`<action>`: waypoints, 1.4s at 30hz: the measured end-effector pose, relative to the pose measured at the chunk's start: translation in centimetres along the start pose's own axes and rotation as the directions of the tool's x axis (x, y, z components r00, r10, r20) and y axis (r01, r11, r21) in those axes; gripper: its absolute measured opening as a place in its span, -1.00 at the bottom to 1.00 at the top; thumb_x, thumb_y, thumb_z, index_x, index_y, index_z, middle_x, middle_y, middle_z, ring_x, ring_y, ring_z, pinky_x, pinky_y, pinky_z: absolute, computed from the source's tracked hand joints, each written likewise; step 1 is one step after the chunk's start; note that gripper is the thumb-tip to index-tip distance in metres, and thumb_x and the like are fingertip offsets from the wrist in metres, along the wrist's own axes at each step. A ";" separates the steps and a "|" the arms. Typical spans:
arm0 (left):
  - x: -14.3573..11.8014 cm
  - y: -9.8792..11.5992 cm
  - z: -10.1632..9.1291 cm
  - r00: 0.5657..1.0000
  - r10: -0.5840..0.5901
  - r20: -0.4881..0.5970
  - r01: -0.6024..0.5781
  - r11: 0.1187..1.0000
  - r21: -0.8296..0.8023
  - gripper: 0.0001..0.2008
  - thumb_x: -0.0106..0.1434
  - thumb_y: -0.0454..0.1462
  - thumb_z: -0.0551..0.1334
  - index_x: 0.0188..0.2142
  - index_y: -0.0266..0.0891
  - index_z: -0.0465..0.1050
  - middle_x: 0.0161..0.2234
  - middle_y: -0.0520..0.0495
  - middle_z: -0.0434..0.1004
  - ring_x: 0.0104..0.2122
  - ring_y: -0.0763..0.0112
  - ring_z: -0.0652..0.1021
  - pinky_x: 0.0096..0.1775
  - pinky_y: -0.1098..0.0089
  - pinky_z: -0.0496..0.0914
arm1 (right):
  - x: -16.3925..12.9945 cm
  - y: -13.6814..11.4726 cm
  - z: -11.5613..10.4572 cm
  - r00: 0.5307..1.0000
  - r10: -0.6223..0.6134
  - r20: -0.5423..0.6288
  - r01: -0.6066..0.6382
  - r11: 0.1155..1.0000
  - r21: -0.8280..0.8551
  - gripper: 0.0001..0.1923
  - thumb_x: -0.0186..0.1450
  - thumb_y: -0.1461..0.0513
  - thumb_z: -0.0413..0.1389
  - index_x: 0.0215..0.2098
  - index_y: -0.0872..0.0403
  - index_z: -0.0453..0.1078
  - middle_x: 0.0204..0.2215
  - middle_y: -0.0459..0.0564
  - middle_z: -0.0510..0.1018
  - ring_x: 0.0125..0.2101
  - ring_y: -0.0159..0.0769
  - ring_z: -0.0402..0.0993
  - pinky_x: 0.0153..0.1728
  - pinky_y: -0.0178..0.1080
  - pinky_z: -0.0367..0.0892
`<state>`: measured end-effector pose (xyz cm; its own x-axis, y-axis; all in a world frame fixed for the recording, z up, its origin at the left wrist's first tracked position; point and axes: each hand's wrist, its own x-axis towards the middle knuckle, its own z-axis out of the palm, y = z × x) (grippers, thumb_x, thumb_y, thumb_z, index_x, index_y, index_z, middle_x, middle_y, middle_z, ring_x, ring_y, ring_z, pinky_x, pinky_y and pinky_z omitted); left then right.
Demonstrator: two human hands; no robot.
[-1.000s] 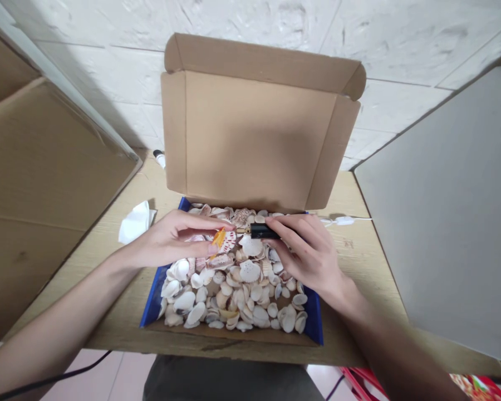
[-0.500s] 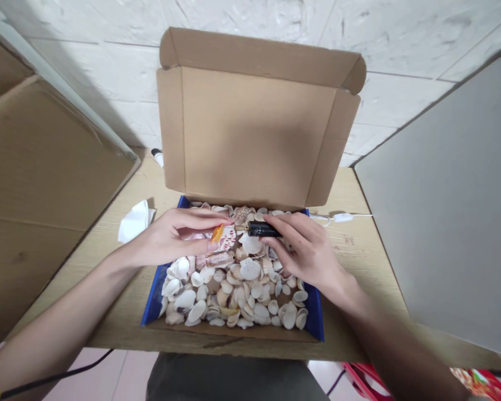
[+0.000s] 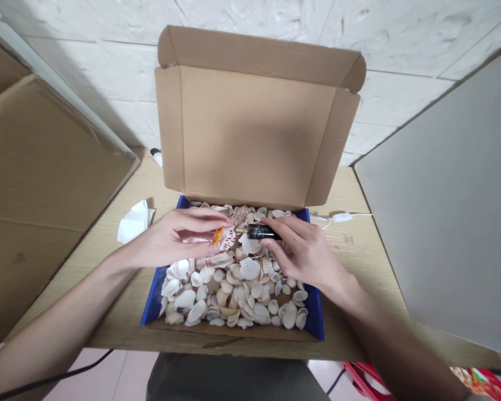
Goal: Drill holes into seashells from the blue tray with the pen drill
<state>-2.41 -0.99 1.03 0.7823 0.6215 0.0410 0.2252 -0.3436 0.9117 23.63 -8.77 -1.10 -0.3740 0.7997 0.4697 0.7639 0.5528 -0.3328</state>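
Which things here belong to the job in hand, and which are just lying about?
Job: spotted shell in left hand; black tool in right hand; blue-sided box of shells.

Apparently lying about: white tissue; black-capped tube; red packet.

Left fingers (image 3: pixel 209 224) pinch a red-spotted shell (image 3: pixel 226 239); right fingers (image 3: pixel 285 231) hold a black tool (image 3: pixel 259 231).

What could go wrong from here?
1. The mini drill in the right hand points toward the left hand, so a slip might nick a finger.
2. The red-spotted scallop shell, held in the left hand's fingers, might crack or drop among the loose shells below.
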 end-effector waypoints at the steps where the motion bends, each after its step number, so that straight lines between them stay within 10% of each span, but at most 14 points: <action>1: 0.0 0.0 0.0 1.000 0.001 0.010 -0.001 1.000 0.014 -0.67 0.24 -0.36 0.27 0.02 -0.31 0.51 0.06 -0.22 0.51 -0.02 0.22 0.55 -0.17 0.41 0.52 | 0.0 0.0 0.0 1.000 0.003 0.005 -0.003 1.000 0.008 -0.69 0.36 0.21 0.04 0.00 0.21 0.39 -0.35 0.06 0.58 -0.37 -0.28 0.49 -0.38 -0.24 0.41; 35: 0.3 -0.3 0.2 0.995 0.099 0.009 -0.099 0.974 0.203 -0.63 0.24 -0.32 0.28 0.05 -0.12 0.50 0.02 -0.14 0.55 -0.01 0.24 0.56 -0.03 0.33 0.47 | -0.4 0.4 0.2 0.984 -0.136 -0.117 0.127 0.989 -0.075 -0.61 0.29 0.24 0.16 0.08 0.14 0.33 -0.17 0.12 0.59 -0.24 -0.21 0.50 -0.24 -0.15 0.42; 42: 0.1 -0.2 0.6 0.997 0.059 0.050 -0.071 0.960 0.270 -0.64 0.28 -0.32 0.25 0.07 -0.19 0.48 0.09 -0.15 0.49 0.05 0.23 0.51 0.07 0.29 0.40 | 0.0 -0.5 0.0 0.988 -0.080 0.129 0.088 0.995 -0.053 -0.62 0.40 0.11 0.00 0.03 0.22 0.37 -0.33 0.07 0.59 -0.33 -0.28 0.54 -0.34 -0.27 0.46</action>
<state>-2.09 -1.28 0.62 0.8226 0.5637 0.0745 0.3173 -0.5638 0.7625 23.26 -9.01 -0.92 -0.4987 0.7763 0.3855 0.7553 0.6074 -0.2462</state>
